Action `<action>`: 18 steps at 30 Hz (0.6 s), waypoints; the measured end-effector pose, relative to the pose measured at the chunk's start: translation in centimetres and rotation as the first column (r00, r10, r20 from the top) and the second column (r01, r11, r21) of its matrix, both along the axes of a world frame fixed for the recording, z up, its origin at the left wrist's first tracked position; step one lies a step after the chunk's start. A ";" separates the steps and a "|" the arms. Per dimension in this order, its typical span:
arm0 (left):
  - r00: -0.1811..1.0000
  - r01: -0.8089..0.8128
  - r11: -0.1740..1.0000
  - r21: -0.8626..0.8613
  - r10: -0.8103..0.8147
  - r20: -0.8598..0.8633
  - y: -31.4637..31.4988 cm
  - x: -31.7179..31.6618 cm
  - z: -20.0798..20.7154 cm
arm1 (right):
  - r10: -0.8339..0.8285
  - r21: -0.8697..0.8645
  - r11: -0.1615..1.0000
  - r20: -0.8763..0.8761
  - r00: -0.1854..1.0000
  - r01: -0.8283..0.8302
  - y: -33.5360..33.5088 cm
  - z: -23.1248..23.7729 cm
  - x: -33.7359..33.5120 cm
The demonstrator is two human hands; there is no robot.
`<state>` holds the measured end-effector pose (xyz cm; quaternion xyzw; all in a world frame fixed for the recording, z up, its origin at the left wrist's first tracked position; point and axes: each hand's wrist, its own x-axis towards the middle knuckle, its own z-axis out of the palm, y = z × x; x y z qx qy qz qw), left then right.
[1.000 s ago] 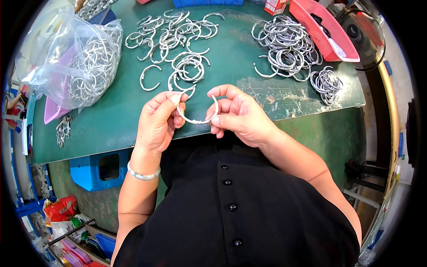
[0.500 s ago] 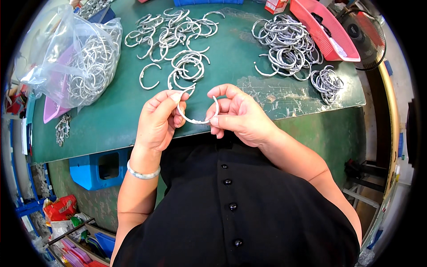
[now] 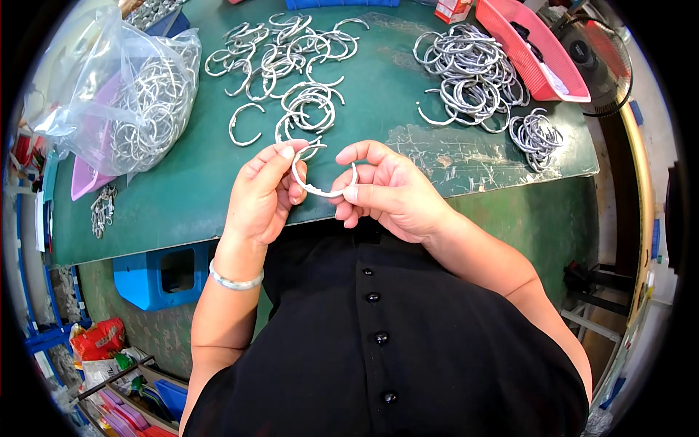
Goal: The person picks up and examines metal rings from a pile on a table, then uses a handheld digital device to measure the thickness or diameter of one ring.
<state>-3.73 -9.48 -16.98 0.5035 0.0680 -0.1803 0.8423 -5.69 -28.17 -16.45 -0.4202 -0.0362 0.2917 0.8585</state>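
Note:
Between my hands, just above the near edge of the green table [image 3: 189, 211], is a silver open cuff bangle [image 3: 318, 191] with its gap facing away from me. My left hand [image 3: 263, 191] pinches its left side between thumb and fingers. Thumb and fingers of my right hand [image 3: 389, 188] grip its lower right part, the index finger raised off it. Beyond my hands lie several loose bangles [image 3: 309, 108], and one single bangle [image 3: 231, 127] sits apart to their left. Farther back spreads a looser heap of similar bangles [image 3: 273, 62].
At left, a clear plastic bag of bangles [image 3: 156, 102] rests in a pink tray [image 3: 86, 180], near small metal pieces [image 3: 103, 211]. To the right are a large bangle pile [image 3: 473, 69], a smaller bundle [image 3: 536, 138], a pink basket [image 3: 535, 62] and a fan [image 3: 593, 62]. A blue stool [image 3: 142, 280] stands below.
The bangle has turned and tilted slightly in my fingers. My right hand has shifted a little to the left along it, while my left hand has hardly moved.

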 end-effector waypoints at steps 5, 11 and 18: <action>0.995 0.037 0.996 -0.087 -0.029 0.092 0.1 -0.7 0.2 | -0.075 0.047 0.996 0.052 0.996 0.073 0.2 -0.6 -0.2; 0.983 0.013 1.000 0.004 -0.014 0.185 -1.1 -2.1 1.4 | -0.151 0.044 0.988 0.066 0.986 0.148 0.4 -0.5 -0.3; 0.967 0.002 0.999 0.050 -0.015 0.253 -1.8 -2.3 1.7 | -0.154 0.070 0.986 0.077 0.985 0.149 0.6 -0.7 -0.4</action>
